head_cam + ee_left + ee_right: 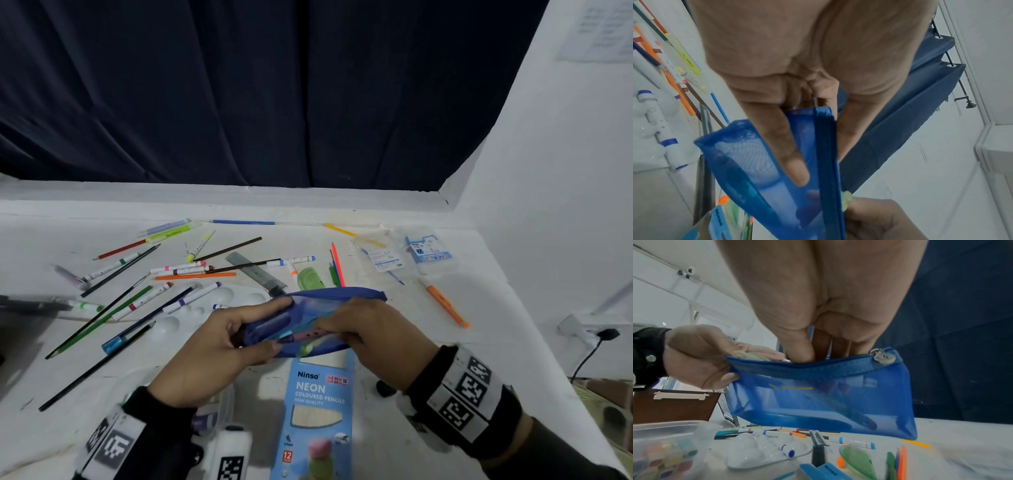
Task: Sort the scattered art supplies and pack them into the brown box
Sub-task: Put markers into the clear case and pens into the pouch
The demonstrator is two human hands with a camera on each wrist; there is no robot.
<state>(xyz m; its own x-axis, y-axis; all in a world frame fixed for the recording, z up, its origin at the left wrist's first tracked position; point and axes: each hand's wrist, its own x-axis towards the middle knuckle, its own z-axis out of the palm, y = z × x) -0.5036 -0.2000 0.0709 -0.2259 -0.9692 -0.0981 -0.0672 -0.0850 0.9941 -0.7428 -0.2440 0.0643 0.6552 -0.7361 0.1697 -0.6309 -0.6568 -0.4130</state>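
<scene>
A blue mesh zip pouch hangs above the table between both hands, with its mouth open. My left hand grips its left end, thumb pressed flat on the mesh. My right hand curls over the rim, and its thumb and fingers dip into the opening. Pens show through the mesh, and a pink and a green marker lie at the mouth. The brown box stands at the left behind my left hand.
Pencils and markers lie scattered over the white table, with a grey ruler, a green protractor and an orange marker. Under the pouch are a white palette and a blue neon pencil box. A clear paint tub sits near left.
</scene>
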